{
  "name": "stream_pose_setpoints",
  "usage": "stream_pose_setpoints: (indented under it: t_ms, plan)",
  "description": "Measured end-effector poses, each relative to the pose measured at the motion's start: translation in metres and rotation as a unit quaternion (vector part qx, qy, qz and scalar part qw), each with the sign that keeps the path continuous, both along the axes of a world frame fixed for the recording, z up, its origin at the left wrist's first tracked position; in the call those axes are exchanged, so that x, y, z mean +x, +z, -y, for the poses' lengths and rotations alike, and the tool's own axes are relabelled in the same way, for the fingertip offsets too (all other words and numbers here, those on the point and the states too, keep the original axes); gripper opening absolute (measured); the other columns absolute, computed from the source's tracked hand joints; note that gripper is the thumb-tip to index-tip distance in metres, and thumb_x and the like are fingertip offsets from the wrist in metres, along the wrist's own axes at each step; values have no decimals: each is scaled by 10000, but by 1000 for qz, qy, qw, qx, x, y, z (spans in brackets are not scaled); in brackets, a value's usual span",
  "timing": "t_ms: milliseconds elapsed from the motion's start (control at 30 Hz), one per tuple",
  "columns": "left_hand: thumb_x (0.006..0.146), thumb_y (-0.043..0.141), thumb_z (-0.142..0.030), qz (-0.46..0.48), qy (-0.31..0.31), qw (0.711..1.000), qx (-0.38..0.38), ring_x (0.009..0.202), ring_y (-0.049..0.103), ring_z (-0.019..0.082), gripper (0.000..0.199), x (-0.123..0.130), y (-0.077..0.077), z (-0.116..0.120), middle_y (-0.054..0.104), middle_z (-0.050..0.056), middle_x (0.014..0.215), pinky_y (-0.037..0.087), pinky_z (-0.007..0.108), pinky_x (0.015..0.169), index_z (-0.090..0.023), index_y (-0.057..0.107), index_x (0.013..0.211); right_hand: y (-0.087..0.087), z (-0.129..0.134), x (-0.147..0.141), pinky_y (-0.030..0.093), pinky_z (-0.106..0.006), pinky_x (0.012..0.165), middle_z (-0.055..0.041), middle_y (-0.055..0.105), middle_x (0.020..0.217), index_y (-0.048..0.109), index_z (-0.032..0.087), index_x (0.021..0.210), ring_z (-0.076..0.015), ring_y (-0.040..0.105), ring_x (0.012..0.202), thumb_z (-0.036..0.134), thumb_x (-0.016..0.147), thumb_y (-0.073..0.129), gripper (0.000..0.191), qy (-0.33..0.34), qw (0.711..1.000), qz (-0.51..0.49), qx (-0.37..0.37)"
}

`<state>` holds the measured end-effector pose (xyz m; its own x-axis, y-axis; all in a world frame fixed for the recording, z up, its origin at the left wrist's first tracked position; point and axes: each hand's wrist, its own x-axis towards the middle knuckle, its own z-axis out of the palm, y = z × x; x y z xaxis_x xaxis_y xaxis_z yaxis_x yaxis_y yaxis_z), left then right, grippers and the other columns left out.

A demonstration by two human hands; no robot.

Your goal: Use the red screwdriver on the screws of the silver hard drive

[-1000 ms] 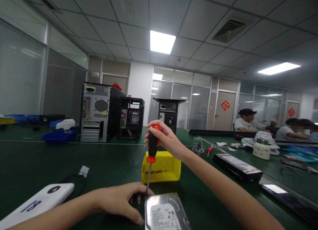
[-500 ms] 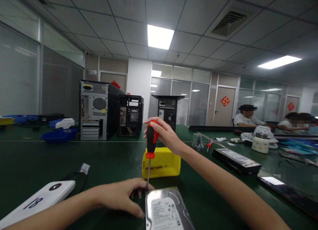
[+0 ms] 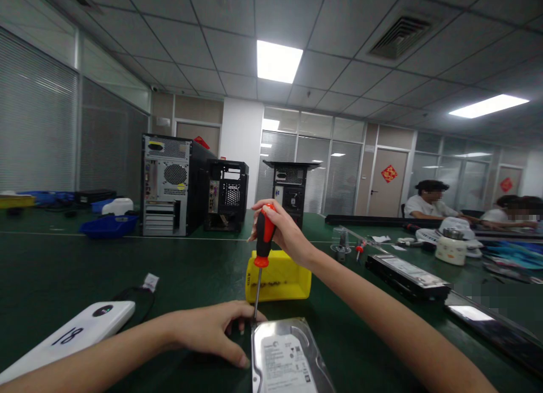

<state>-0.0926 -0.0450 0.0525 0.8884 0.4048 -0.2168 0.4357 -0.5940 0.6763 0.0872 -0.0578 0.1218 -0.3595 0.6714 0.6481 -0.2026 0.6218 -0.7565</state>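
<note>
My right hand [image 3: 278, 226] is closed round the red and black handle of a screwdriver [image 3: 263, 237], held nearly upright. Its metal shaft runs down to the far left corner of a silver hard drive [image 3: 285, 353] with a white label, which lies at the bottom of the view. The exact spot where the tip meets the drive is too small to make out. At that corner, my left hand [image 3: 223, 329] braces the drive, its index finger at the far edge and its thumb against the left side. Just behind stands a yellow bin [image 3: 292, 277] with small dark screws inside.
To the left lies a white power bank [image 3: 80, 336] marked 18. Computer cases [image 3: 167, 184] and a blue bin [image 3: 109, 226] stand farther back. On the right are another drive-like unit [image 3: 407, 275], a dark phone-like slab [image 3: 487, 325] and a cream jar [image 3: 450, 249]. People [image 3: 428, 201] sit beyond.
The whole scene has shifted slightly right in view as the camera turned. Both hands, the screwdriver and the hard drive keep nearly the same positions relative to each other.
</note>
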Motion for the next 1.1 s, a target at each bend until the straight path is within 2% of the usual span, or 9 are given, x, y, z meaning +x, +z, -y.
stream_pose_setpoints:
  t_ms: [133, 300, 467, 667, 833, 1000, 1100]
  plan:
    - [641, 733, -401, -5, 4, 1000, -8, 1018, 456, 232, 648, 0, 1, 1, 514, 12, 1158, 381, 322, 837, -289, 508, 1238, -4, -4, 0, 531, -325, 702, 9, 495, 801, 493, 216, 1050, -116, 550, 686, 338, 871, 447, 221, 38, 999, -15, -9]
    - [638, 737, -388, -3, 1, 1000, -9, 1028, 453, 235, 649, 0, -1, -1, 510, 8, 1153, 380, 332, 847, -303, 505, 1238, -7, -1, -2, 538, -338, 710, 31, 526, 751, 423, 245, 1124, -116, 576, 659, 360, 870, 483, 285, 3, 1000, 0, 3]
    - [642, 732, -391, 0, -2, 1000, -13, 1032, 453, 237, 639, -1, -4, -3, 508, 6, 1161, 376, 338, 847, -313, 507, 1235, -6, 1, -4, 543, -301, 672, 47, 538, 687, 436, 230, 1030, -101, 582, 623, 343, 845, 543, 241, -8, 1000, 18, 0]
    - [645, 727, -397, -3, -3, 1000, -2, 1020, 454, 228, 644, 0, -2, -2, 512, 4, 1156, 372, 322, 837, -304, 501, 1241, -4, 1, -8, 560, -303, 604, 70, 521, 692, 399, 236, 943, -79, 549, 564, 297, 789, 621, 277, 16, 1000, -2, 0]
    - [641, 728, -399, -8, 4, 1000, -6, 1010, 453, 228, 643, 1, 0, 1, 517, 3, 1146, 375, 318, 827, -303, 506, 1237, -4, 7, -9, 535, -266, 571, 70, 512, 682, 390, 252, 1003, -76, 532, 544, 312, 811, 587, 282, 0, 1000, 11, 2]
    - [647, 728, -387, -1, -3, 1000, -1, 1007, 457, 231, 631, 1, -2, 0, 525, 2, 1141, 378, 314, 819, -300, 512, 1233, -1, 10, -8, 521, -266, 600, 58, 504, 695, 368, 254, 1058, -94, 552, 595, 325, 838, 534, 284, -14, 999, 24, -45]
    - [656, 721, -391, 3, -9, 1000, 3, 1008, 460, 228, 624, 0, -2, -2, 521, 3, 1147, 381, 317, 823, -297, 509, 1236, -2, 10, -8, 511, -257, 601, 57, 510, 689, 356, 255, 1083, -92, 553, 586, 325, 850, 515, 290, -23, 998, 33, -47]
